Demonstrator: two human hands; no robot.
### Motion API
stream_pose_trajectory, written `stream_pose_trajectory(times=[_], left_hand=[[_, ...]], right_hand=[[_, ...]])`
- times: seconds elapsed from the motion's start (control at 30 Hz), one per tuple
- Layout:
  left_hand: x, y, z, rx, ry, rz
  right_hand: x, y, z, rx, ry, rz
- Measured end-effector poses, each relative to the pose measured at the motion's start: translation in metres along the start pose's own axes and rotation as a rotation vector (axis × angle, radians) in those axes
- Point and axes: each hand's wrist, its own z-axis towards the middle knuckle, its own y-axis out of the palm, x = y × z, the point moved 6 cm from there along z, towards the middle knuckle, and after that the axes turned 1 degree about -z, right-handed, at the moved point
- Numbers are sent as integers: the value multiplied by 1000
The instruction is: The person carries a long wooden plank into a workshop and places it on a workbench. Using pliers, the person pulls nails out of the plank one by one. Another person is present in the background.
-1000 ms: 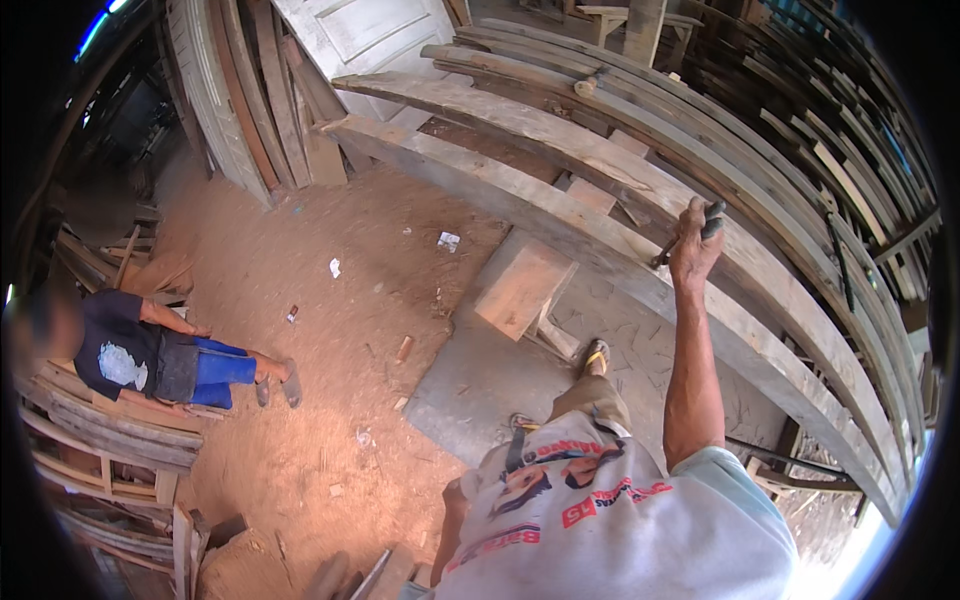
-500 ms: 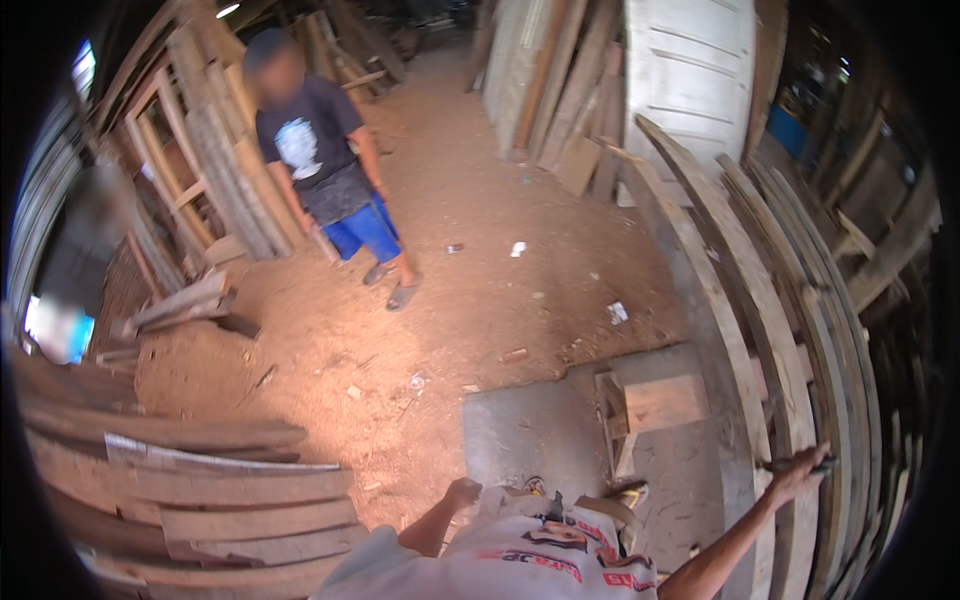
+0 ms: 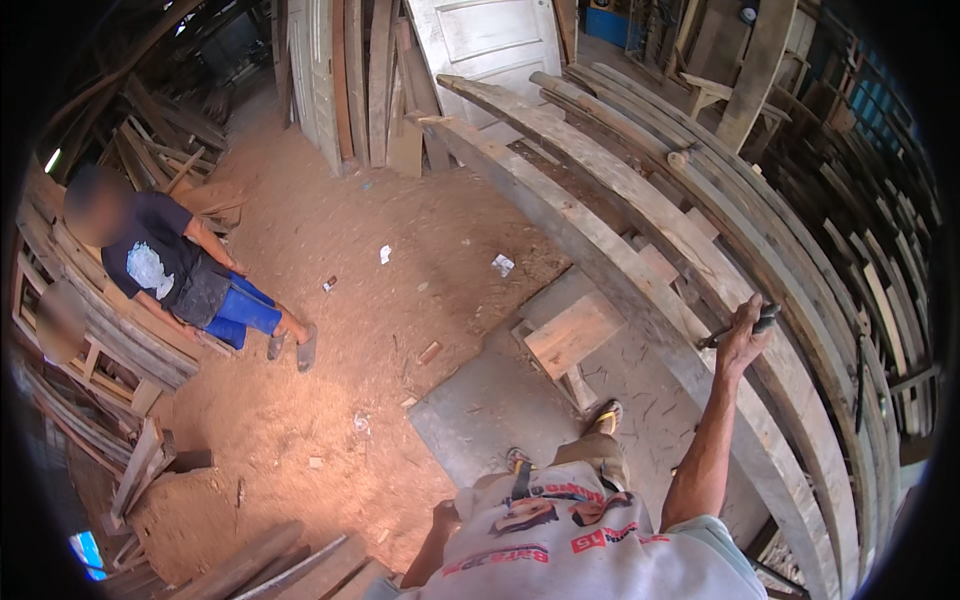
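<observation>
from the camera on my head, looking down: my right hand [image 3: 742,335] is raised out to my right, fingers closed round a dark, slim tool [image 3: 738,330] whose long axis runs roughly level, one end poking out past my knuckles toward the right and the thinner end pointing left; what kind of tool it is i cannot tell, it is too small and dark. the tool sits right over the stack of long curved planks [image 3: 640,250], close above the top edge of the nearest pale board, so the wood lies just beyond and below my fist, with the planks' long axis sweeping from the far white door [image 3: 490,40] down past my right side. whether the tool touches the board i cannot make out. my left hand [image 3: 445,517] hangs low by my hip, near the hem of my printed shirt [image 3: 570,545]; it looks loosely curled and holds nothing that i can see, and it is well apart from the planks, so the right hand is the nearer one by far. by my sandalled foot [image 3: 604,416] a small wooden stool [image 3: 572,335] stands on a grey slab [image 3: 490,400]. across the red dirt floor [image 3: 350,330] another person in a dark shirt and blue shorts [image 3: 190,280] leans against stacked frames.
</observation>
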Motion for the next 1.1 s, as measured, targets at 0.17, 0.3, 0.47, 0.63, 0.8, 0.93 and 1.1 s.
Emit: stream_pose_trajectory(times=[0.17,0.3,0.47,0.63,0.8,0.93,1.1], left_hand=[[18,-31,19,26,226,97],[29,-33,23,21,12,-323],[39,-30,33,-20,83,-277],[29,-38,43,-51,427,183],[52,-24,9,8,13,19],[27,-35,20,60,-15,-146],[22,-31,17,142,-44,-85]], right_hand=[[2,1,-8,39,3,-30],[-1,2,-12,21,-42,-137],[-2,3,-15,5,41,-267],[-8,12,-13,-10,23,-321],[39,-15,-9,35,-155,-532],[110,-50,9,0,-61,-414],[113,-51,19,6,-15,-500]])
